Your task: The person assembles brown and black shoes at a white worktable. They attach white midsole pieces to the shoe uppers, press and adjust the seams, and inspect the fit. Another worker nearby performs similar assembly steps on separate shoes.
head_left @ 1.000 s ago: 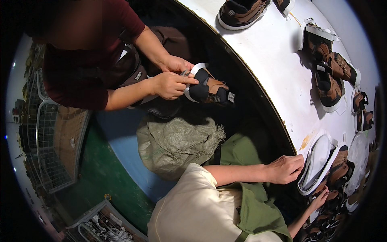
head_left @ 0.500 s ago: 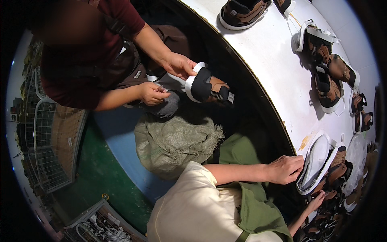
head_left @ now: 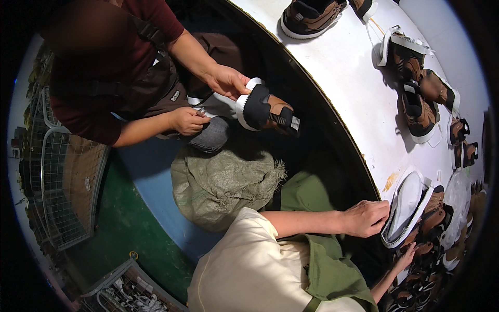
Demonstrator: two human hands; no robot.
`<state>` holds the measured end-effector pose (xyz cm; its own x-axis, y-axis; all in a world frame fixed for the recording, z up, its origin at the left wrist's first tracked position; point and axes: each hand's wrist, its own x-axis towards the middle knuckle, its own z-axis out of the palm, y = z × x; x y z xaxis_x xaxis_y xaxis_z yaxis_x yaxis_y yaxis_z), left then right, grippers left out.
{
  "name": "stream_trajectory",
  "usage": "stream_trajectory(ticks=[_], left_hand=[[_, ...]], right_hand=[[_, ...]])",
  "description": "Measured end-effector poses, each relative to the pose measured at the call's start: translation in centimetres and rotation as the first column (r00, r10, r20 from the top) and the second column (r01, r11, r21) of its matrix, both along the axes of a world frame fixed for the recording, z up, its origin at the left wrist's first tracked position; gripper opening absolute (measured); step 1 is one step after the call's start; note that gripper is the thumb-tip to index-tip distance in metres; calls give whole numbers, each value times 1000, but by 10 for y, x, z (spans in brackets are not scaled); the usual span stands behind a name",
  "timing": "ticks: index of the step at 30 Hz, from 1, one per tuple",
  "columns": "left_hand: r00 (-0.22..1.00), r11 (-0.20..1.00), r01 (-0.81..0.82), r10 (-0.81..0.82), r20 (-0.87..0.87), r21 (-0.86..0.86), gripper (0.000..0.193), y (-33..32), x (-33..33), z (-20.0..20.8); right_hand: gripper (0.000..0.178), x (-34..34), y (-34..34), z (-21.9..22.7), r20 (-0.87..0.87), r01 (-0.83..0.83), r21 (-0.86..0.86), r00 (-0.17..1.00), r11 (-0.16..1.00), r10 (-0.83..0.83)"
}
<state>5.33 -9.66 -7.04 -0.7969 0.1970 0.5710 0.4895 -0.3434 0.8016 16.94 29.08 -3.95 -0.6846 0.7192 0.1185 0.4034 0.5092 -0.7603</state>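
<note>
white-edged shoe (head_left: 409, 204) between left grip (head_left: 383, 221) and right grip (head_left: 409, 254)
likely steadied from both sides; the left curls inward, but i cannot tell whether either pinches.

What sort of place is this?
Probably a shoe workshop: brown-and-black shoes with white edging sit on a white tabletop, and a person in a maroon top holds another such shoe.

cream top (head_left: 236, 268), green apron (head_left: 332, 273)

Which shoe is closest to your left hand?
The shoe showing a long white oval, right beside my left hand; the other shoes are farther from it.
</note>
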Motion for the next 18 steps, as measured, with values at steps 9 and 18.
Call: stream_trajectory(ticks=[9, 18], left_hand=[[1000, 1000, -1, 1, 8, -12, 9, 0, 3, 0], [1000, 999, -15, 15, 8, -32, 10, -2, 3, 2]], right_hand=[[53, -5, -52, 7, -73, 4, -261, 997, 965, -23], [51, -16, -94, 23, -110, 33, -541, 988, 840, -109]])
